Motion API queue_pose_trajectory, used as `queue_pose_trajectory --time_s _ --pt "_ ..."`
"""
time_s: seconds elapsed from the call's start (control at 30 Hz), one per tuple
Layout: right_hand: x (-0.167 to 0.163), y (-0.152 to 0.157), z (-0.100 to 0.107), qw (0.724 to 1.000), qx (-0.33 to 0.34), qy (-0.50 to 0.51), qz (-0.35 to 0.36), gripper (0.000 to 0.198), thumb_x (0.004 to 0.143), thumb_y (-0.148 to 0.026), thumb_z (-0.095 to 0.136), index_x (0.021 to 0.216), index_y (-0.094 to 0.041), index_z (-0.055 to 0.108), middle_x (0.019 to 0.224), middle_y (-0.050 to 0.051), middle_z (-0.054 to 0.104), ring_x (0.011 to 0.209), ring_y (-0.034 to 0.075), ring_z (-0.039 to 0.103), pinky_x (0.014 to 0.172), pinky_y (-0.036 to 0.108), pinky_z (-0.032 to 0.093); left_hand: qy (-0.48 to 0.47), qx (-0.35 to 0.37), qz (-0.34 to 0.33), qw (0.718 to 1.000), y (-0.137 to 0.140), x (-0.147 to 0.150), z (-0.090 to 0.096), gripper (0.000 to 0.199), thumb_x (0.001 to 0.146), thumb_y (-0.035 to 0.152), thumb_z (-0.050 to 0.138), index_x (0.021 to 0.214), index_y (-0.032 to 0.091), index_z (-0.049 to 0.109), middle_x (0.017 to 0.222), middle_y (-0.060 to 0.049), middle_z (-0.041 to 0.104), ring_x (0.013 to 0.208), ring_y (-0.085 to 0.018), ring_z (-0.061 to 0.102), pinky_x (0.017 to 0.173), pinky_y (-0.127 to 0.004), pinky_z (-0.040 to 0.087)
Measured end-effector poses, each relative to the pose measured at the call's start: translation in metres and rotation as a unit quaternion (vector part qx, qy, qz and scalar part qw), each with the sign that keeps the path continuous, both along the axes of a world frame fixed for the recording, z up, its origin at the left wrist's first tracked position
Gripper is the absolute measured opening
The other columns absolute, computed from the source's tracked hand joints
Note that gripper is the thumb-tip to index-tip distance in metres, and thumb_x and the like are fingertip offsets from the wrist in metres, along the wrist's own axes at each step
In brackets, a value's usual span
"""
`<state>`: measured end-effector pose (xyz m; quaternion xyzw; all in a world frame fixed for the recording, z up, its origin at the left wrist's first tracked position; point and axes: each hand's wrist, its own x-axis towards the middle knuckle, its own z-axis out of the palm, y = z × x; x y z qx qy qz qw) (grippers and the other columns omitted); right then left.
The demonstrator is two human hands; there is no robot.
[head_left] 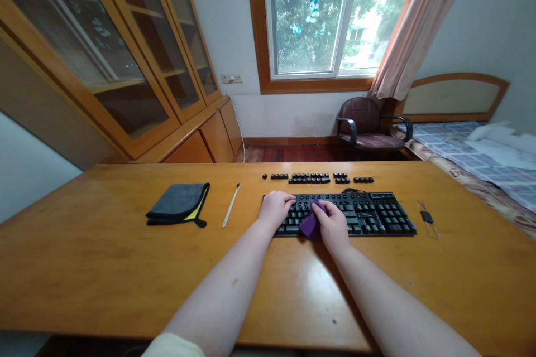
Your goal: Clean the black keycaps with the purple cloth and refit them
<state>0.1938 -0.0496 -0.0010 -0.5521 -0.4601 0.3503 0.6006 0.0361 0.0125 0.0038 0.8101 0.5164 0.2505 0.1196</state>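
A black keyboard (385, 217) lies on the wooden desk with its top rows bare of several keycaps. Over its left end rests my left hand (275, 209), fingers bent and touching the upper left part, apparently holding it in place; the thumb side is partly hidden. My right hand (335, 226) pinches a purple cloth (310, 225) and presses it on the middle of the keyboard. Behind the keyboard, the loose black keycaps (310, 178) are laid out in rows.
Left of the keyboard are a thin white brush (231, 206) and a folded grey cloth (176, 202) with yellow lining. A wire keycap puller (427, 217) lies to the right. Beyond the desk (104, 268) stand a chair (363, 122), a bed (494, 148) and a glass-door cabinet (167, 117).
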Motion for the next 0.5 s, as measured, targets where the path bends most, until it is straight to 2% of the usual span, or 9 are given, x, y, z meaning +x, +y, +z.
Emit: queue_pose_trajectory --time_s 0.3,0.5 --pt "0.0001 -0.0003 0.0000 1.000 -0.001 0.001 -0.002 0.032 0.069 -0.047 0.061 0.077 -0.017 0.065 0.070 0.003 0.063 0.069 0.019 0.054 0.067 0.030 0.042 0.045 0.021 -0.001 0.999 -0.0083 0.0032 0.0071 0.020 0.081 0.029 0.053 0.090 0.023 0.070 0.091 -0.004 0.070 0.088 -0.020 0.057 0.082 -0.033 0.041" --pt "0.0000 -0.0012 0.0023 1.000 -0.001 0.003 0.002 0.029 0.070 -0.045 0.061 0.075 -0.017 0.065 0.070 0.003 0.063 0.070 0.019 0.054 0.068 0.030 0.042 0.062 0.042 -0.009 0.997 -0.0106 0.0040 0.0054 0.019 0.081 0.029 0.052 0.089 0.023 0.069 0.090 -0.006 0.069 0.086 -0.021 0.057 0.080 -0.033 0.041"
